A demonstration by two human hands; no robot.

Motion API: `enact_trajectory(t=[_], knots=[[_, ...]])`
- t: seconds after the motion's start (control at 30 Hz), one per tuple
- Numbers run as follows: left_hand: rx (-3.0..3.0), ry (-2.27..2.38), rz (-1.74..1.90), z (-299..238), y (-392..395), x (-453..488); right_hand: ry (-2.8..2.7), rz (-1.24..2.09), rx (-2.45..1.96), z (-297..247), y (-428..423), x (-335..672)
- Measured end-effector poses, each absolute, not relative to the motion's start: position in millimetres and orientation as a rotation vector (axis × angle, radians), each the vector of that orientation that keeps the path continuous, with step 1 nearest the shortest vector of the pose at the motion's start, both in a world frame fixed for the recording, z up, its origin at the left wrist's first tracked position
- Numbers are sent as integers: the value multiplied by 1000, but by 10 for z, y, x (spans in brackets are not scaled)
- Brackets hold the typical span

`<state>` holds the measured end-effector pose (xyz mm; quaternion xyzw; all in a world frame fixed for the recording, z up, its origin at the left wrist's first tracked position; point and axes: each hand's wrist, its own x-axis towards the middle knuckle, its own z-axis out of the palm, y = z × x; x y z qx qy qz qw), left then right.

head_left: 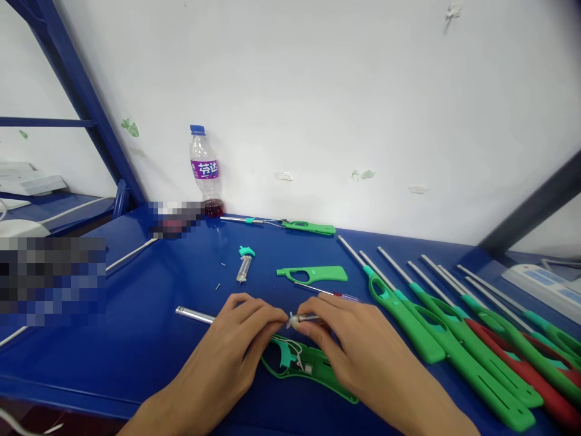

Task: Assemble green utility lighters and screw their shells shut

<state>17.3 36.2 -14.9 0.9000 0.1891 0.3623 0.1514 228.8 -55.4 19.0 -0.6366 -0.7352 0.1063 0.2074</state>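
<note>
My right hand point(338, 327) grips a small clear lighter fuel tank point(311, 317) with a whitish valve end pointing left. My left hand point(247, 333) is closed in a pinch, its fingertips at the valve end; what they hold there, if anything, is too small to make out. Below both hands lies an opened green lighter shell point(320, 366), with a teal trigger point(285, 354), white wires and a small metal part in it. A metal lighter tube point(195, 314) sticks out to the left, partly hidden by my left hand.
Beyond my hands lie a green shell half point(324, 274), a screwdriver point(347, 297), another clear tank point(244, 268) with a teal trigger, and an opened lighter point(308, 227). Several whole lighters point(476, 363) line the right side. A drink bottle point(205, 172) stands by the wall.
</note>
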Motion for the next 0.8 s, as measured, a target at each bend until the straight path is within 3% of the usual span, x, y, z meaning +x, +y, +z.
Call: enact_trajectory(t=[0.43,0.8], knots=[[2665,650,627,-166,323,41,-2046,414,-1934,140,-688,2509],[2711,587,641,-170,355,67,-2037,469,-1975,230,-709,2543]])
